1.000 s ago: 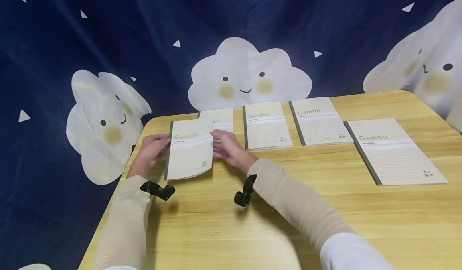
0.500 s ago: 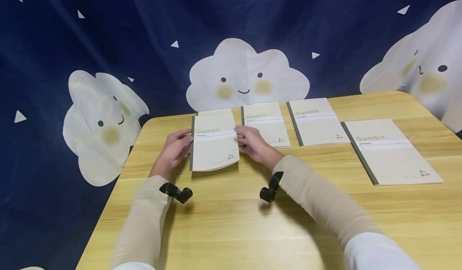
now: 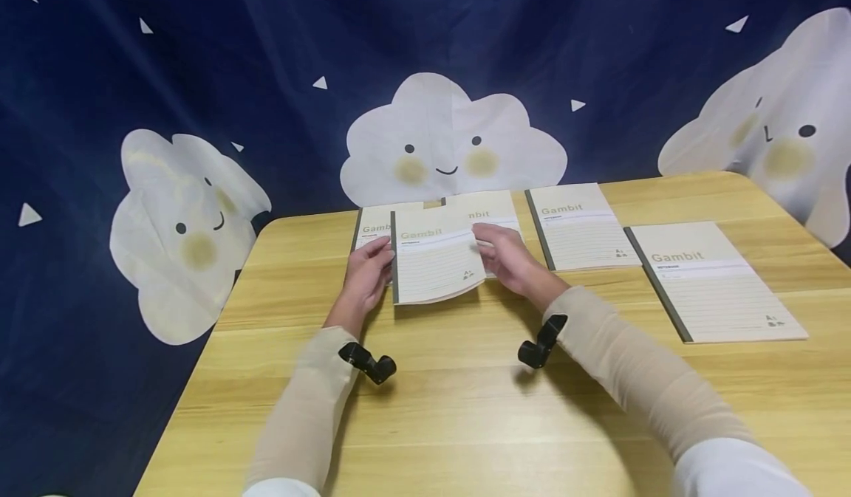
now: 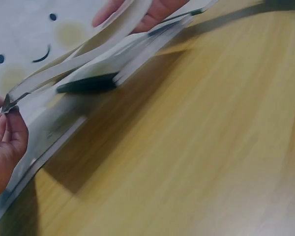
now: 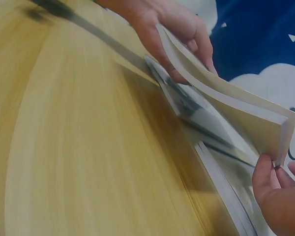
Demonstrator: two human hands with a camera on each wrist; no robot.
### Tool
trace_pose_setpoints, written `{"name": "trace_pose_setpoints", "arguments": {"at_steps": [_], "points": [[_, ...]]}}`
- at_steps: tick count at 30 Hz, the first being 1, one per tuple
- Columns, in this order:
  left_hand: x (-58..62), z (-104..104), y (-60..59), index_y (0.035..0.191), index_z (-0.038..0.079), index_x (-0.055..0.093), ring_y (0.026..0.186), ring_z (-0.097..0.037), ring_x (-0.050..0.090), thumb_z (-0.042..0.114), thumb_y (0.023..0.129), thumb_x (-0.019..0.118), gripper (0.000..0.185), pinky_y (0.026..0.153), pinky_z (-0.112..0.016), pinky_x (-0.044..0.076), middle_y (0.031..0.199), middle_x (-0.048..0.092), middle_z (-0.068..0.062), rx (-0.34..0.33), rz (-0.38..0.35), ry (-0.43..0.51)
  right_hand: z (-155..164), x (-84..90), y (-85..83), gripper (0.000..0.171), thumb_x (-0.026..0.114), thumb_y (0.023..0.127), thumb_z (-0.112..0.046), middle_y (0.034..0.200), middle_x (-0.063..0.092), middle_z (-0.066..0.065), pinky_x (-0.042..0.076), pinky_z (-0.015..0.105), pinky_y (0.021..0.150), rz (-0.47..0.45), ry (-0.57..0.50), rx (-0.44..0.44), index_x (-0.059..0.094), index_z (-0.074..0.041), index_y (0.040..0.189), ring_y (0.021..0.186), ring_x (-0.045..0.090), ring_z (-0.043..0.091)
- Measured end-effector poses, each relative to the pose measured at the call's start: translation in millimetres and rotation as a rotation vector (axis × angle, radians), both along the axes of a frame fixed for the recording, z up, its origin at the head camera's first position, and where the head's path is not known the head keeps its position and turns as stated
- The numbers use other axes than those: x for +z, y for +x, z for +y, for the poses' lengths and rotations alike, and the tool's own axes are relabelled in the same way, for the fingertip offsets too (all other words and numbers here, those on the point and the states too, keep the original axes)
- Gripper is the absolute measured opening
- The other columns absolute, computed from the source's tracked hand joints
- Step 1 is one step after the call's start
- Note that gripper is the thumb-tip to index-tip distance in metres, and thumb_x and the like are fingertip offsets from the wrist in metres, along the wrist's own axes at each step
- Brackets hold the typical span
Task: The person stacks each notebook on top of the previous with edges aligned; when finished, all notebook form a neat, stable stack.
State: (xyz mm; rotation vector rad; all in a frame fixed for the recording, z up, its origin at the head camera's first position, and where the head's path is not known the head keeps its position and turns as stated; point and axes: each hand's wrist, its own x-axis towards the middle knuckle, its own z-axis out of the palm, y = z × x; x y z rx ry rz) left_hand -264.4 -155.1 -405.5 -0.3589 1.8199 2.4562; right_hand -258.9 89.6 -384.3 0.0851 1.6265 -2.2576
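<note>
I hold one Gambit notebook (image 3: 435, 264) off the table (image 3: 425, 408), above the two notebooks at the left end of the row. My left hand (image 3: 368, 275) pinches its spine edge; my right hand (image 3: 508, 261) grips the opposite edge. Risk: the notebook sags between my hands, so a loose pinch could let it slip. Risk: its low edge may catch the far-left notebook (image 3: 372, 227) or the second notebook (image 3: 488, 205) beneath and push them askew.
</note>
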Motion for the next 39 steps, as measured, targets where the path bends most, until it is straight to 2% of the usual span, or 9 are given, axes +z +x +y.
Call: {"name": "trace_pose_setpoints", "arguments": {"at_steps": [10, 13, 17, 20, 22, 25, 29, 33, 39], "points": [[-9.9, 39.1, -6.8, 0.126, 0.0, 0.055, 0.076, -0.01, 0.056, -0.009, 0.086, 0.054, 0.042, 0.064, -0.017, 0.049, 0.107, 0.056, -0.007, 0.017, 0.038, -0.074, 33.0, -3.4, -4.7, 0.054, 0.048, 0.095, -0.009, 0.133, 0.042, 0.013, 0.046, 0.009, 0.072, 0.021, 0.061, -0.068, 0.029, 0.003, 0.144, 0.088, 0.052, 0.005], [-12.4, 47.1, -8.8, 0.125, 0.001, 0.056, 0.087, -0.013, 0.058, -0.009, 0.085, 0.054, 0.042, 0.07, -0.019, 0.05, 0.115, 0.057, -0.01, 0.003, 0.055, -0.141, 41.1, -5.6, -4.9, 0.054, 0.051, 0.094, -0.01, 0.101, 0.053, 0.004, 0.041, 0.009, 0.058, 0.045, 0.118, -0.082, 0.032, 0.003, 0.143, 0.068, 0.049, 0.001], [-13.4, 57.2, -10.3, 0.125, 0.001, 0.058, 0.105, -0.02, 0.058, -0.007, 0.086, 0.053, 0.04, 0.083, -0.025, 0.051, 0.123, 0.058, -0.013, -0.041, 0.096, -0.268, 50.3, -9.5, -4.3, 0.053, 0.054, 0.093, -0.01, 0.064, 0.043, -0.006, 0.032, 0.013, 0.046, 0.077, 0.205, -0.102, 0.036, 0.002, 0.141, 0.048, 0.037, 0.001], [-11.4, 64.4, -11.6, 0.126, 0.001, 0.057, 0.115, -0.022, 0.054, -0.005, 0.088, 0.05, 0.039, 0.092, -0.03, 0.048, 0.126, 0.058, -0.013, -0.087, 0.139, -0.372, 55.0, -12.7, -4.8, 0.054, 0.054, 0.091, -0.007, 0.081, 0.054, 0.0, 0.038, 0.013, 0.053, 0.119, 0.291, -0.112, 0.037, 0.004, 0.141, 0.059, 0.044, 0.002], [-9.1, 68.6, -13.3, 0.127, 0.001, 0.057, 0.12, -0.022, 0.051, -0.003, 0.088, 0.049, 0.04, 0.098, -0.032, 0.044, 0.128, 0.057, -0.013, -0.121, 0.164, -0.446, 56.8, -14.4, -5.8, 0.054, 0.055, 0.09, -0.005, 0.104, 0.058, 0.011, 0.045, 0.013, 0.066, 0.146, 0.361, -0.122, 0.038, 0.004, 0.14, 0.078, 0.052, 0.007], [-4.4, 73.4, -15.8, 0.13, 0.002, 0.054, 0.125, -0.022, 0.046, -0.002, 0.087, 0.045, 0.044, 0.102, -0.035, 0.04, 0.133, 0.054, -0.013, -0.178, 0.17, -0.514, 59.2, -16.3, -7.9, 0.054, 0.054, 0.089, -0.003, 0.134, 0.046, 0.021, 0.045, 0.023, 0.093, 0.194, 0.464, -0.124, 0.038, 0.005, 0.14, 0.11, 0.05, 0.02], [1.0, 77.2, -18.9, 0.136, 0.005, 0.048, 0.131, -0.024, 0.039, 0.0, 0.088, 0.041, 0.049, 0.104, -0.04, 0.037, 0.141, 0.045, -0.012, -0.254, 0.15, -0.552, 63.4, -19.8, -12.1, 0.054, 0.055, 0.09, -0.005, 0.137, 0.045, 0.023, 0.039, 0.038, 0.104, 0.286, 0.641, -0.109, 0.038, 0.003, 0.141, 0.124, 0.045, 0.031], [3.1, 79.6, -21.8, 0.139, 0.007, 0.044, 0.134, -0.025, 0.035, 0.004, 0.087, 0.042, 0.052, 0.108, -0.042, 0.033, 0.144, 0.04, -0.012, -0.299, 0.136, -0.585, 67.4, -23.9, -14.9, 0.054, 0.056, 0.092, -0.01, 0.139, 0.046, 0.02, 0.039, 0.041, 0.104, 0.363, 0.791, -0.071, 0.038, 0.0, 0.142, 0.125, 0.046, 0.032], [3.4, 83.6, -26.5, 0.141, 0.007, 0.041, 0.138, -0.024, 0.03, 0.007, 0.089, 0.043, 0.053, 0.112, -0.039, 0.028, 0.147, 0.038, -0.011, -0.337, 0.147, -0.611, 68.0, -24.9, -16.8, 0.053, 0.053, 0.093, -0.011, 0.137, 0.047, 0.021, 0.039, 0.043, 0.104, 0.41, 0.872, -0.059, 0.038, 0.002, 0.141, 0.124, 0.047, 0.034]]}}
